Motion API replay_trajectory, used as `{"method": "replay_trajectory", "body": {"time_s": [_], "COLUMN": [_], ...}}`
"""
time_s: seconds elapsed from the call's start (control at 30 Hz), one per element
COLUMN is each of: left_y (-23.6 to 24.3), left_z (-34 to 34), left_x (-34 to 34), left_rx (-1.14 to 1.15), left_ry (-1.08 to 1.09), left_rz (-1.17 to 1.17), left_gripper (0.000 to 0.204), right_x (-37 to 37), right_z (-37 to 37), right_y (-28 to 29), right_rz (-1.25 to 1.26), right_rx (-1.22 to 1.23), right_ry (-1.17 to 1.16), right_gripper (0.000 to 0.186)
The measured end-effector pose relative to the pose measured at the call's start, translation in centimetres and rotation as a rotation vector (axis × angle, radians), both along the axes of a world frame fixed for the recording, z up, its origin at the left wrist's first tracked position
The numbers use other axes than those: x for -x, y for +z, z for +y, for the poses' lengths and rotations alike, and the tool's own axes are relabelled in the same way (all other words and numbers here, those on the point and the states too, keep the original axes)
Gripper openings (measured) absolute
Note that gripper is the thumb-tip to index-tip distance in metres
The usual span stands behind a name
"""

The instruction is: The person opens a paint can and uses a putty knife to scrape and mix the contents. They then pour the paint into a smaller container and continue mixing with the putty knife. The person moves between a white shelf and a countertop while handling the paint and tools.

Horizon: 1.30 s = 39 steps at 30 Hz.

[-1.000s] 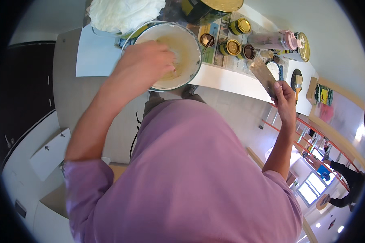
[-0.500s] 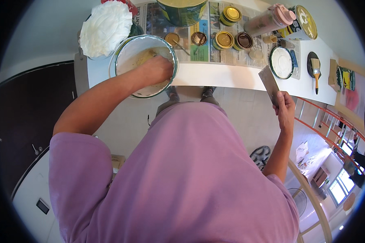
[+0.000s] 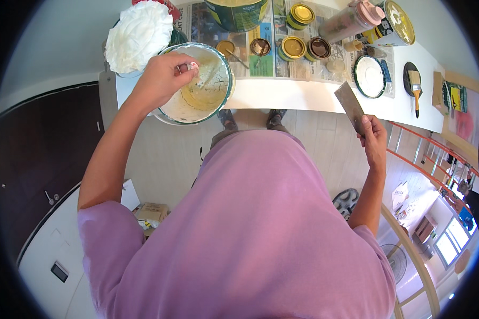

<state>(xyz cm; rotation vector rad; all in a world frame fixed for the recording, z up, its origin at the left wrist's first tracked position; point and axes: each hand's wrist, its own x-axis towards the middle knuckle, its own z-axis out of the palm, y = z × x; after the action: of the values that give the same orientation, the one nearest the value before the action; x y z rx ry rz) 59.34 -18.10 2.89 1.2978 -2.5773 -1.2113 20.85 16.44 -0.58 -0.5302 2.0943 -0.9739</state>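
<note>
My left hand (image 3: 165,80) is above the left rim of a white bucket (image 3: 230,90), fingers pinched together. A small pale bit shows at its fingertips, too small to name. Inside the bucket, yellowish-white paste (image 3: 205,95) coats the bottom and walls. My right hand (image 3: 375,139) holds a flat grey metal scraper (image 3: 350,106) by its lower end, with the blade tilted up and to the left in front of the table edge. Just beyond the blade lies a round, dark-rimmed lid (image 3: 369,77) with a white face.
Newspaper (image 3: 303,73) covers part of the white table (image 3: 282,93). On it stand small paint tins (image 3: 292,49), a large green tin (image 3: 237,17) and a pink bottle (image 3: 351,20). A paintbrush (image 3: 415,93) lies at right; a white crumpled bundle (image 3: 138,37) sits at left.
My left hand has come up out of the bucket and moved left to its rim, uncovering the paste inside. The scraper in my right hand has shifted slightly left and up.
</note>
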Motion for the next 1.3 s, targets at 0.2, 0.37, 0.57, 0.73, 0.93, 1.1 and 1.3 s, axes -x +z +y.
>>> {"method": "replay_trajectory", "body": {"time_s": [0.2, 0.37, 0.57, 0.73, 0.93, 1.1, 1.3], "left_y": [0.9, 2.4, 2.2, 2.2, 0.4, -1.2, -1.8], "left_z": [-0.5, 0.0, 1.2, 2.9, 5.6, 7.4, 7.6], "left_x": [-2.4, -3.4, -4.6, -6.4, -9.3, -10.2, -10.4], "left_rx": [-0.113, -0.193, -0.146, -0.082, 0.186, 0.316, 0.290], "left_ry": [0.114, 0.252, 0.300, 0.361, 0.381, 0.450, 0.453], "left_rz": [0.152, 0.248, 0.354, 0.472, 0.514, 0.539, 0.576], "left_gripper": [0.022, 0.019, 0.020, 0.021, 0.019, 0.018, 0.018], "right_x": [-0.5, -1.6, -7.1, -13.3, -18.6, -22.5, -25.1], "right_z": [-0.9, -2.7, -9.2, -17.3, -22.2, -24.2, -25.3], "right_y": [-0.6, 1.0, 5.1, 10.2, 11.1, 11.2, 9.6], "right_rz": [0.039, 0.003, 0.172, 0.452, 0.841, 0.916, 0.941], "right_rx": [0.072, 0.049, 0.184, 0.233, 0.247, 0.289, 0.365], "right_ry": [0.018, 0.124, 0.402, 0.786, 1.127, 1.270, 1.343], "right_gripper": [0.036, 0.037, 0.037, 0.028, 0.015, 0.012, 0.013]}}
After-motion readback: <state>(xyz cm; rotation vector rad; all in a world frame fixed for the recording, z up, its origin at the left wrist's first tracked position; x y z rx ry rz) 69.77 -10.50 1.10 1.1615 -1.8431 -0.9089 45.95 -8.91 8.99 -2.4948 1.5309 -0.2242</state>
